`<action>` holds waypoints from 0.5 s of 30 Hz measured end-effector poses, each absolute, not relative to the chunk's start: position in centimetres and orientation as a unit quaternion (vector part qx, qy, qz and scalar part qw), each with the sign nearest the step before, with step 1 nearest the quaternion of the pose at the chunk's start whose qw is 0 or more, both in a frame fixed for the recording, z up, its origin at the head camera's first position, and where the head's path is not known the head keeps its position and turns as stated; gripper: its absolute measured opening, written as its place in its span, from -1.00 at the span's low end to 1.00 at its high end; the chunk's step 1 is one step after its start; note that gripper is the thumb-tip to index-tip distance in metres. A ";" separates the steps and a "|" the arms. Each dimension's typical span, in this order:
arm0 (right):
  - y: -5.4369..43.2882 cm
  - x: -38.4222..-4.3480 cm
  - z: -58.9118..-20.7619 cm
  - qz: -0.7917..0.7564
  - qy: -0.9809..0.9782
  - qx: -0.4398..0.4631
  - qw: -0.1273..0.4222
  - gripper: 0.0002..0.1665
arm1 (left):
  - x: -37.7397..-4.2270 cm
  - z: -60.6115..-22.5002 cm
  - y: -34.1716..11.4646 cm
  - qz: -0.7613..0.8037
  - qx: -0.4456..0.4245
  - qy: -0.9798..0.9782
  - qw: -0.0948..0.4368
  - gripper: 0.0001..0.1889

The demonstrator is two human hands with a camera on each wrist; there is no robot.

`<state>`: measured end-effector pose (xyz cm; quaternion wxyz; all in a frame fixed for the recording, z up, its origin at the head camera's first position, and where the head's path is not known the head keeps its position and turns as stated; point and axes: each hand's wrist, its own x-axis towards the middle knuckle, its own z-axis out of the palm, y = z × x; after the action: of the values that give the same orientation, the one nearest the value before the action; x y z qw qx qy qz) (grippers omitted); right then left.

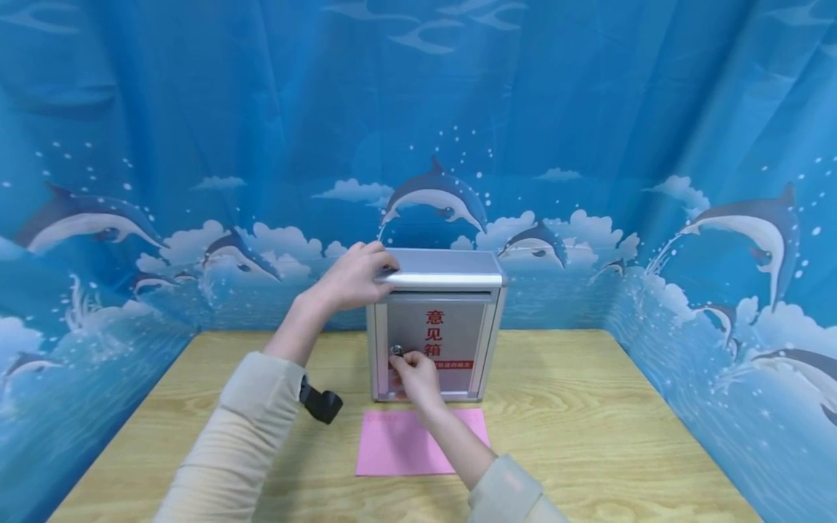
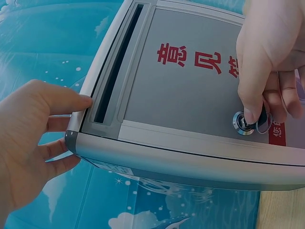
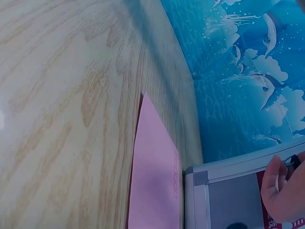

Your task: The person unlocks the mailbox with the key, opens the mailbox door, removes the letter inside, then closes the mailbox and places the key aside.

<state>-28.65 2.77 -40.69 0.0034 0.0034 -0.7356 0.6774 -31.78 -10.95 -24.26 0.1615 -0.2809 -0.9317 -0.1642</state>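
A silver-grey suggestion box with red characters and a slot near its top stands upright on the table. My left hand grips its top left corner; in the left wrist view the thumb is on the front edge by the slot, the other fingers behind. Low on the left of the front panel is a round lock. My right hand pinches the black head of a key at this lock, with a metal ring hanging from it. In the right wrist view the right hand shows only partly.
A pink envelope lies flat on the wooden table, just in front of the box and under the right forearm. A blue curtain printed with dolphins encloses the back and sides. A black wrist camera sticks out from the left wrist.
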 end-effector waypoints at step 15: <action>2.4 -28.6 -40.5 0.698 -0.716 -0.003 0.001 -0.83 | -31.9 -24.1 -10.9 -0.168 -0.281 -0.932 0.157 -0.72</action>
<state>-28.56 2.38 -40.54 0.0010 -0.0032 -0.7158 0.6983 -31.93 -10.92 -24.08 0.1566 -0.2806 -0.9319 -0.1681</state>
